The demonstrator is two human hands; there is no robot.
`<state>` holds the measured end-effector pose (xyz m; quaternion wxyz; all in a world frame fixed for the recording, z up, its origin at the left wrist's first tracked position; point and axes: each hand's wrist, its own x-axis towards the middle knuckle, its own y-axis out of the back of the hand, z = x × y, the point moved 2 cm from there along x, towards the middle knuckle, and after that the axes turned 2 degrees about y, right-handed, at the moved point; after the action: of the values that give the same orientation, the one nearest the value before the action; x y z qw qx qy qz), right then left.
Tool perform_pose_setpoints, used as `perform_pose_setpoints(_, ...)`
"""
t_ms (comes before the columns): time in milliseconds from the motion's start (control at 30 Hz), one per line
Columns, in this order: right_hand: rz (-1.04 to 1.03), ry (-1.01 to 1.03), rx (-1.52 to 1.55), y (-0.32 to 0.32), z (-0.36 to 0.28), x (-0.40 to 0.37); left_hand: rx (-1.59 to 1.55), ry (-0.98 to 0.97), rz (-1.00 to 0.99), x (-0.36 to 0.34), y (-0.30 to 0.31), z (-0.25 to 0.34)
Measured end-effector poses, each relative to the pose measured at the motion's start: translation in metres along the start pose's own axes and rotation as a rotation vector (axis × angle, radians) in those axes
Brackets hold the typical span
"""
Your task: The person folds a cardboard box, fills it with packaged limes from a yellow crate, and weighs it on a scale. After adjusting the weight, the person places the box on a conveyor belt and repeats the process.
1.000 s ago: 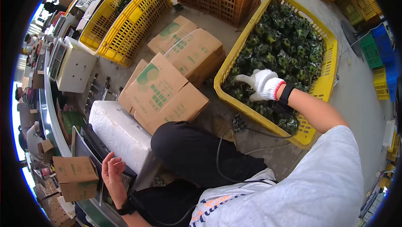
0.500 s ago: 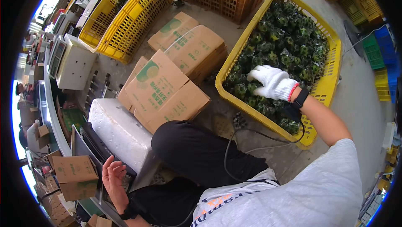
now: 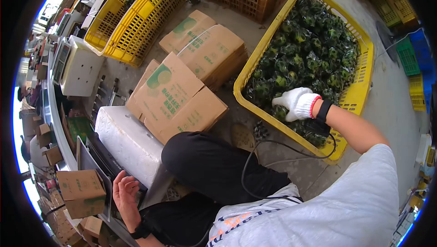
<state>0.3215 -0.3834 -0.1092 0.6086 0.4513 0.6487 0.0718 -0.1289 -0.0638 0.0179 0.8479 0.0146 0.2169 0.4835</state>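
My right hand (image 3: 296, 103), in a white knit glove with a red cuff, is down in a big yellow crate (image 3: 355, 96) and its fingers curl around one of the bagged green fruits (image 3: 280, 112) near the crate's front wall. The crate is heaped with many such dark green fruits (image 3: 314, 46) in clear bags. My left hand (image 3: 126, 195) is bare, with fingers loosely spread, and rests at the edge of a dark tray-like surface (image 3: 93, 165) by my left knee. It holds nothing.
Stacks of flat brown cartons (image 3: 175, 96) lie on the floor between me and a white foam block (image 3: 127, 142). More yellow and orange crates (image 3: 136, 15) stand behind. A small cardboard box (image 3: 82, 192) sits left. A black cable (image 3: 273, 147) crosses my lap.
My right hand drew back toward the crate's front wall and went from flat and spread on the fruit to closed around one. The left hand stayed put.
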Motion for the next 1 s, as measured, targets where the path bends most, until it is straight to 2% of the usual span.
perform_pose_setpoints(67,-0.234,-0.132,-0.176,0.000,0.014,-0.022,-0.017,0.027,0.055,-0.007,0.008,-0.001)
perform_pose_setpoints(100,-0.266,-0.131,-0.189,-0.004,0.027,-0.033,0.000,0.023,0.061,-0.009,0.012,-0.001)
perform_pose_setpoints(167,-0.298,-0.136,-0.207,0.008,0.039,-0.044,-0.007,0.023,0.064,-0.011,0.013,-0.001)
perform_pose_setpoints(233,-0.217,-0.110,-0.126,0.030,0.031,-0.051,0.001,0.024,0.072,-0.014,0.012,0.002)
perform_pose_setpoints(300,0.182,-0.102,0.059,0.038,0.018,-0.029,0.001,0.026,0.058,-0.013,0.008,0.005)
perform_pose_setpoints(333,0.377,0.008,0.068,0.039,0.011,-0.016,0.000,0.025,0.048,-0.013,0.006,0.006)
perform_pose_setpoints(367,0.519,0.146,0.039,0.035,0.010,0.003,0.007,0.024,0.048,-0.013,0.004,0.008)
perform_pose_setpoints(400,0.557,0.172,-0.010,0.028,0.009,0.026,0.017,0.032,0.050,-0.014,0.001,0.010)
perform_pose_setpoints(467,0.355,0.031,-0.138,0.027,0.000,0.063,0.035,0.038,0.051,-0.014,0.000,0.013)
perform_pose_setpoints(567,0.303,0.055,-0.147,0.031,0.008,0.086,0.051,0.030,0.042,-0.014,-0.001,0.013)
perform_pose_setpoints(600,0.464,0.117,-0.101,0.019,0.018,0.089,0.054,0.045,0.054,-0.014,-0.003,0.012)
perform_pose_setpoints(667,0.251,0.097,0.014,0.039,0.016,0.069,0.061,0.062,0.056,-0.012,-0.008,0.012)
perform_pose_setpoints(800,0.140,0.222,-0.100,0.019,0.029,0.050,0.054,0.082,0.036,-0.011,-0.012,0.009)
perform_pose_setpoints(867,0.059,0.176,0.041,0.023,0.030,0.025,0.047,0.084,0.020,-0.014,-0.009,0.008)
perform_pose_setpoints(933,-0.105,0.098,-0.040,0.013,0.046,0.023,0.053,0.091,0.050,-0.017,-0.003,0.005)
perform_pose_setpoints(1000,-0.136,0.022,0.033,0.000,0.054,0.007,0.047,0.097,0.054,-0.018,0.003,0.001)
